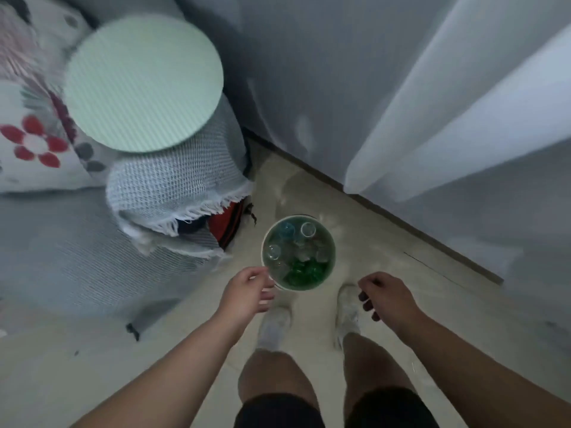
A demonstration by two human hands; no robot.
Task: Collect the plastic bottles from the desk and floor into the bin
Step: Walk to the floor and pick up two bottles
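A round white bin (330, 233) stands on the pale floor just ahead of my feet. Inside it lie several plastic bottles (304, 251): clear ones, a bluish one at the back and a green one (304, 270) at the front. My left hand (247, 291) hovers at the bin's near left rim, fingers loosely curled and apart, with nothing in it. My right hand (386, 295) hangs to the right of the bin, above my right shoe, fingers curled inward and empty. The picture is blurred by motion.
A round pale green table top (143, 83) draped with a white mesh cloth (173, 180) stands to the left. Flowered cushions (31, 143) and a grey bed or sofa lie further left. White curtains (448, 103) hang along the wall on the right.
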